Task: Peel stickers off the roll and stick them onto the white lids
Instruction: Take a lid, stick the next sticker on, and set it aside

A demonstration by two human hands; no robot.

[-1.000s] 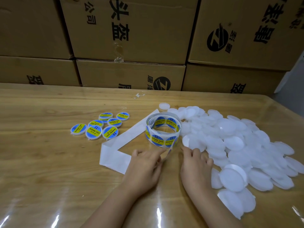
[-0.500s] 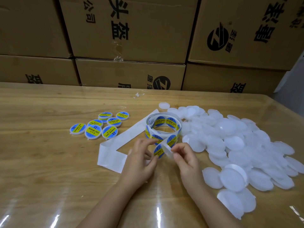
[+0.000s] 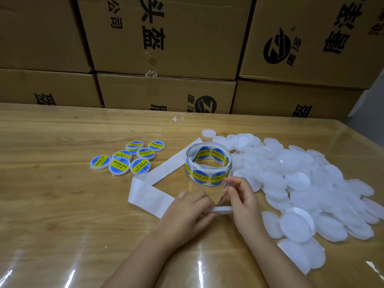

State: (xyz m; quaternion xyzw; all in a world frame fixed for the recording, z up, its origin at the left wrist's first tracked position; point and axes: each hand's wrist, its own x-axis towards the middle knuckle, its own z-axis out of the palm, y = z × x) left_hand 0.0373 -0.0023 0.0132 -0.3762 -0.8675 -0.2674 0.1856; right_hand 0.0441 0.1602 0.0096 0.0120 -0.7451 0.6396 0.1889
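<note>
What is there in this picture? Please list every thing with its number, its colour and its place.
wooden table under clear film: one, light brown, foreground.
brown cardboard boxes with black print: six, brown, stacked behind the table.
roll of round blue-and-yellow stickers: one, table centre.
white backing-paper strip: one, white, runs left from the roll, then bends back right.
round lids bearing stickers: at least seven, blue-yellow on white, left of the roll.
plain white round plastic lids: many, white, piled at right.
held white lid: one, white, edge-on, front centre.
peeled sticker: one, edge-on, colour unclear, above the held white lid.
left hand: one, grips the held white lid.
right hand: one, pinches the peeled sticker.
</note>
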